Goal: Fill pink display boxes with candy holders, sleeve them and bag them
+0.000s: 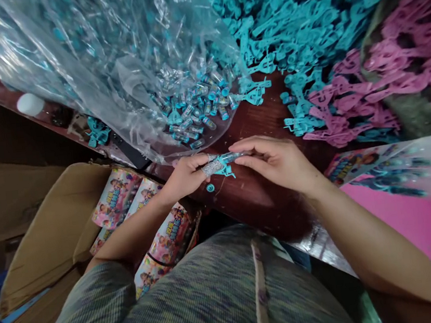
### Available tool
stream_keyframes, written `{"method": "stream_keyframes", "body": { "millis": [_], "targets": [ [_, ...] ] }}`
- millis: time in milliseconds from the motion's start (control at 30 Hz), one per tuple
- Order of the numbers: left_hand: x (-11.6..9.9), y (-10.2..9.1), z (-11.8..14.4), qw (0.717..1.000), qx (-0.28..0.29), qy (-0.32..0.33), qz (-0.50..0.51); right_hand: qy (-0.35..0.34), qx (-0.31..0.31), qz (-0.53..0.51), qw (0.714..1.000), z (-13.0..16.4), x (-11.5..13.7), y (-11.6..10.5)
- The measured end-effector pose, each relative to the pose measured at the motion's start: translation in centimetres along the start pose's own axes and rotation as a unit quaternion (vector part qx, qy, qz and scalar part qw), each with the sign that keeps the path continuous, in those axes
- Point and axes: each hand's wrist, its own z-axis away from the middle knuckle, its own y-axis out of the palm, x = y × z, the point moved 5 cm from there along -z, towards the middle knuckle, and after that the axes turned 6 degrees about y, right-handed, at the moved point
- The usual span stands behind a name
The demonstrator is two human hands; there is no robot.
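Over the dark table [267, 197], left hand [186, 175] and right hand [274, 162], each grip pinched on one small teal tube [227, 159].

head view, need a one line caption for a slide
Both hands, left hand and right hand, hold a small teal toy piece over a dark table beside a plastic bag.
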Motion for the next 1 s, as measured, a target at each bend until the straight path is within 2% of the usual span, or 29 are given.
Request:
{"method": "stream_keyframes", "body": {
  "millis": [100,200,300,367,467,567,633,700,767,833,933,1000],
  "targets": [
    [-0.8,0.5,-0.3,0.992,0.021,0.083,-0.09,0.0,0.019,0.001,1.0,-0.1,0.1,0.0],
    [-1.0,0.7,0.5,0.961,-0.009,0.149,-0.233,0.078,0.03,-0.04,0.996,-0.1,-0.9,0.7],
    [-0.6,0.7,1.5,0.916,-0.028,0.159,-0.368,0.189,0.062,-0.053,0.979,0.2,-2.4,2.2],
    [-0.2,0.2,2.0,0.905,-0.033,0.143,-0.399,0.217,0.079,-0.038,0.972,-0.1,-3.4,3.0],
    [0.0,-1.6,2.5,0.934,-0.077,0.101,-0.333,0.199,0.035,-0.034,0.979,-2.6,-4.5,3.6],
    [0.5,-2.7,2.5,0.979,-0.12,0.013,-0.164,0.174,-0.039,0.075,0.981,-6.9,-5.5,4.3],
    [0.8,-2.4,2.3,0.99,-0.13,-0.032,-0.041,0.161,-0.036,0.175,0.971,-9.4,-5.8,5.3],
    [0.8,-1.8,2.1,0.99,-0.133,-0.04,0.032,0.143,-0.018,0.223,0.964,-10.5,-5.8,6.0],
    [0.7,-1.4,2.0,0.988,-0.139,-0.044,0.056,0.109,-0.022,0.204,0.973,-9.5,-5.2,5.5],
    [0.9,-1.2,1.9,0.987,-0.131,-0.063,0.07,0.044,-0.018,0.122,0.991,-6.7,-4.2,4.2],
    [0.6,-0.5,1.3,0.99,-0.084,-0.074,0.087,-0.058,0.018,0.002,0.998,-1.3,-2.0,1.6],
    [0.1,0.4,0.4,0.992,-0.045,-0.073,0.088,-0.083,0.013,-0.013,0.996,1.7,-0.9,0.0]
  ]
}}
